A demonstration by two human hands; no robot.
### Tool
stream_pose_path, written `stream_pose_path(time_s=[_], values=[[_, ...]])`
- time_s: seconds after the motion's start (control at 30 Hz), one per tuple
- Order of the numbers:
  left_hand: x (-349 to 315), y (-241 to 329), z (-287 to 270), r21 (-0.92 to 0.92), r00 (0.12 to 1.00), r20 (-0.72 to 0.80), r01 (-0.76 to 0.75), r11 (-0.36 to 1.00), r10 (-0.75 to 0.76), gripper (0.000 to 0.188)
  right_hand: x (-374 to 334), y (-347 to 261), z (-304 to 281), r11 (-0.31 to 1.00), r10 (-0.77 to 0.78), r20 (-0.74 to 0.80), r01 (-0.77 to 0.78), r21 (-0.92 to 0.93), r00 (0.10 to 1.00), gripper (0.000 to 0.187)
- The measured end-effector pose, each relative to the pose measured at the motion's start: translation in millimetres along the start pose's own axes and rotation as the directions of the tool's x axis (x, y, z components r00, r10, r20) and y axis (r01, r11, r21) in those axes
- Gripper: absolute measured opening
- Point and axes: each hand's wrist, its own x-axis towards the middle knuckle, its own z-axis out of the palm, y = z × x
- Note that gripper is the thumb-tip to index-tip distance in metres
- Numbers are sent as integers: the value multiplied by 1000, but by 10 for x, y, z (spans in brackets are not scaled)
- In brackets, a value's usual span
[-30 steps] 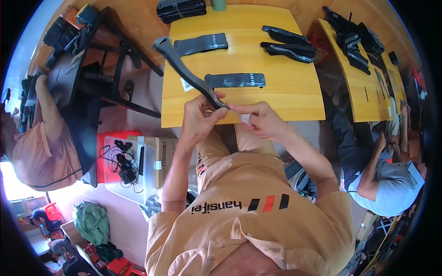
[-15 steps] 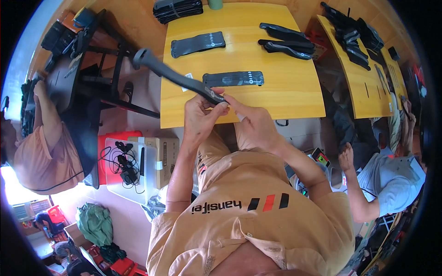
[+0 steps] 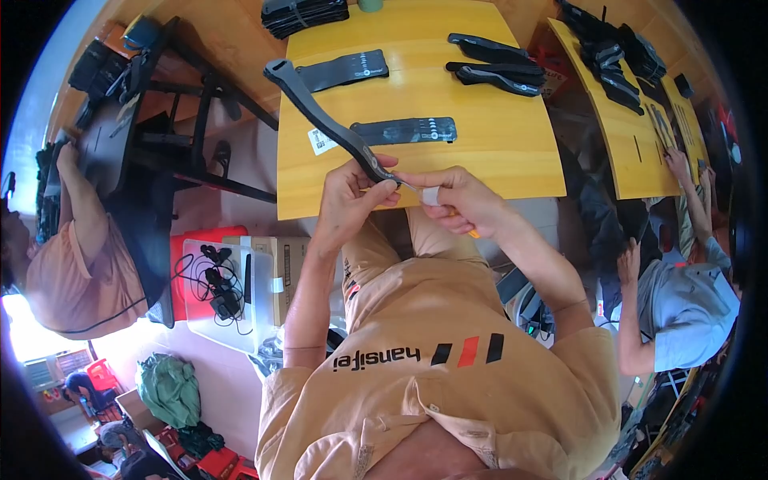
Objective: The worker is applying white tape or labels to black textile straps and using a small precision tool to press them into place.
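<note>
Black strap [image 3: 330, 125] pinched in left hand [image 3: 346, 206], slim tool [image 3: 410, 187] gripped in right hand [image 3: 466, 203]: I judge this fine end-work, next needing a steady hold.

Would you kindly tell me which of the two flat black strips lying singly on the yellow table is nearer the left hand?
The front strip, just beyond the left hand; the other strip lies farther back, toward the banded stack.
</note>
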Motion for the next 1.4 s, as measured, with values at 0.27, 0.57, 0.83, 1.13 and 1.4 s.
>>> stream_pose_path(time_s=[0.27, 0.57, 0.83, 1.13, 1.4], values=[[23, -54, 116, -94, 982, -186, -53, 994, 35, 18, 127, 289, 185, 342, -774, 1, 418, -842, 634, 47], [19, 23, 187, -53, 975, -220, -46, 998, 33, 18, 112, 304, 205, 138, -784, 42, 240, -961, 619, 59], [-16, 59, 152, 340, 977, -209, 37, 940, 37, 23, 137, 298, 136, 446, -732, -28, 447, -776, 681, 38], [-64, 149, 37, 306, 994, 31, 89, 948, -103, 21, -94, 74, -6, 956, -194, 69, 204, -213, 979, 53], [-91, 95, -11, 40, 984, 115, 129, 991, -133, 25, -162, -17, -3, 993, 42, 111, -54, 107, 993, 43]])
